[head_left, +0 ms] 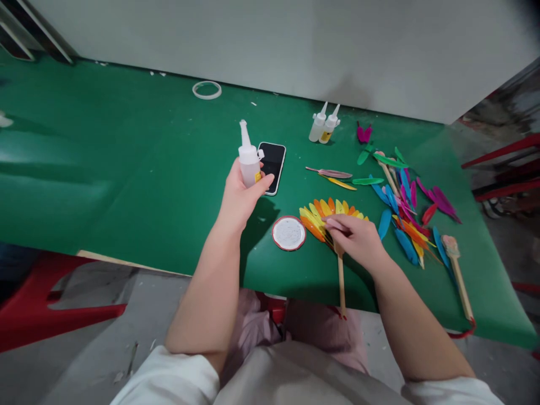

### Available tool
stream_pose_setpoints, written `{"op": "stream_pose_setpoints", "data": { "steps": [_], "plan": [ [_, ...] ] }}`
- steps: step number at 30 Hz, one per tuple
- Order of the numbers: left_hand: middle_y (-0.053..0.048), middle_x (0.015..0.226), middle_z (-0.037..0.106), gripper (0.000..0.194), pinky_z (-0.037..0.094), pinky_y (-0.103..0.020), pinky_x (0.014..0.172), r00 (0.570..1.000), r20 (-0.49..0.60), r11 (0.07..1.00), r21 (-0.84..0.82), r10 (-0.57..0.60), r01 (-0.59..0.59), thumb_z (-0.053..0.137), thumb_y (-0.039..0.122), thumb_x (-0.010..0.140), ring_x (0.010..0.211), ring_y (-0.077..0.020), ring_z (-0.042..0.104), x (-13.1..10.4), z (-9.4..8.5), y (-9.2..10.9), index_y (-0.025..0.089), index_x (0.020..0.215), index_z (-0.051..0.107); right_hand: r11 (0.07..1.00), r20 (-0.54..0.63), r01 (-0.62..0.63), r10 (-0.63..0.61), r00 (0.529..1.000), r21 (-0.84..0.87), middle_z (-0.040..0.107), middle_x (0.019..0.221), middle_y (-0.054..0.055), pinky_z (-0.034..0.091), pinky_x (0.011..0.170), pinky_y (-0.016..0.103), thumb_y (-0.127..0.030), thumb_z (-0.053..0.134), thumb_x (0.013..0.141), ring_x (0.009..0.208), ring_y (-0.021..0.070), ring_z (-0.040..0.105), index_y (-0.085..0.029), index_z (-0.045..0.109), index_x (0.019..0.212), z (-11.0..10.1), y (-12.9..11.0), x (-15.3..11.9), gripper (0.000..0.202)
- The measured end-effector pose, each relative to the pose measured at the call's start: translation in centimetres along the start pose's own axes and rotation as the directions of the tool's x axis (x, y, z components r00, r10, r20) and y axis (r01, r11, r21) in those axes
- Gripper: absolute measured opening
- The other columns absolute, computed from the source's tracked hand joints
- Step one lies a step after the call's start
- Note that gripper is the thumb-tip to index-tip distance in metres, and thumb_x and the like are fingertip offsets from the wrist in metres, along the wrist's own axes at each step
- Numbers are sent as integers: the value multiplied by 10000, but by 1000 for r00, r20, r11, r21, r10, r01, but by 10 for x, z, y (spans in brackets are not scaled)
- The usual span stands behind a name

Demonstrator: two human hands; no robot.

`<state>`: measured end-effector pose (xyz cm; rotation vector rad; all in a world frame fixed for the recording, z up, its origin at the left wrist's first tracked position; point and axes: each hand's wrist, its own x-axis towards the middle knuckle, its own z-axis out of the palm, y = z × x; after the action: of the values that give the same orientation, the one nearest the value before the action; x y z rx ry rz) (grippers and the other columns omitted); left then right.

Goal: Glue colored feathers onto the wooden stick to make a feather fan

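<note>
My left hand (242, 194) is wrapped round a white glue bottle (248, 160), held upright above the table with its long nozzle pointing up. My right hand (354, 233) is over a feather fan (316, 216) of yellow and orange feathers, its fingers pinched together against the fan's face. Whatever lies between those fingertips is hidden. Below that hand, the fan's wooden handle (341, 281) points toward me, past the table edge. Just left of the fan lies a round white lid (289, 233) with a red rim. A phone (275, 169) rests behind my left hand.
Two more glue bottles (324, 128) stand at the back of the green table (147, 157). Loose coloured feathers (407, 194) lie in a heap on the right, near another wooden handle (459, 275). A white ring (206, 90) lies near the wall. A red stool (50, 298) stands left.
</note>
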<state>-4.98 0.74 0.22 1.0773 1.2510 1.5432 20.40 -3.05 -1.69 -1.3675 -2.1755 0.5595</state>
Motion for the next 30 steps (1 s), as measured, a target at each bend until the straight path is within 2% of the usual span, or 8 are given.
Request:
{"op": "stream_pose_setpoints", "data": {
  "steps": [2, 5, 11, 16, 20, 23, 27, 30],
  "plan": [
    [26, 683, 556, 328, 430, -241, 523, 1000, 0, 1000, -21, 1, -1, 755, 248, 640, 553, -98, 517, 0, 0, 0, 205, 886, 543, 989, -156, -90, 108, 982, 117, 688, 699, -7, 511, 602, 264, -272, 640, 770, 658, 154, 654, -220, 650, 782, -2, 1, 1, 54],
    [28, 683, 545, 321, 438, -242, 529, 1000, 17, 999, -42, 6, -6, 748, 263, 651, 572, -104, 533, 0, 0, 0, 213, 892, 542, 921, -340, -145, 275, 899, 361, 613, 615, -24, 473, 536, 269, -280, 708, 699, 577, 139, 597, -214, 593, 673, -9, -1, 8, 135],
    [29, 684, 528, 375, 429, -247, 529, 999, 45, 998, -53, 28, -26, 773, 318, 633, 562, -105, 528, 0, -1, -2, 216, 898, 527, 737, -502, 100, 348, 792, 668, 653, 600, -12, 203, 356, 236, -341, 689, 744, 340, 47, 292, -208, 625, 704, -19, -19, 31, 153],
    [22, 711, 530, 356, 449, -243, 545, 996, 88, 990, -144, 16, -4, 745, 370, 668, 588, -105, 548, -2, -2, 4, 218, 907, 528, 581, -367, 100, 362, 857, 808, 598, 521, -41, 198, 331, 224, -430, 694, 741, 312, 40, 285, -219, 562, 676, -4, -30, 36, 257],
    [-30, 776, 553, 426, 501, -299, 582, 961, 266, 967, -217, -73, 134, 428, 584, 845, 634, -144, 589, -8, 1, 17, 203, 988, 552, 488, -217, -24, 430, 877, 872, 476, 452, -81, 161, 300, 201, -583, 683, 683, 293, 31, 229, -232, 455, 656, 9, -28, 36, 419],
    [-36, 800, 558, 466, 519, -322, 616, 932, 353, 963, -209, -87, 170, 456, 595, 831, 645, -154, 595, -11, 2, 20, 209, 1074, 553, 463, -193, -36, 437, 878, 885, 541, 539, -80, 150, 289, 195, -570, 694, 668, 289, 15, 188, -238, 430, 688, 10, -26, 37, 424],
    [27, 644, 493, 454, 502, -294, 576, 958, 282, 969, -218, -52, 116, 616, 579, 754, 523, -116, 526, -9, -1, 14, 250, 1053, 525, 452, -139, -72, 416, 899, 889, 682, 740, -34, 147, 300, 201, -463, 752, 621, 301, 5, 200, -248, 534, 800, 9, -27, 36, 354],
    [70, 564, 418, 376, 471, -244, 502, 982, 186, 965, -260, 13, 36, 707, 502, 706, 426, -69, 423, -5, -3, 10, 253, 919, 521, 409, -90, -91, 401, 912, 908, 701, 707, -18, 125, 314, 198, -398, 771, 589, 299, 8, 210, -236, 562, 787, 10, -29, 35, 330]
  ]
}}
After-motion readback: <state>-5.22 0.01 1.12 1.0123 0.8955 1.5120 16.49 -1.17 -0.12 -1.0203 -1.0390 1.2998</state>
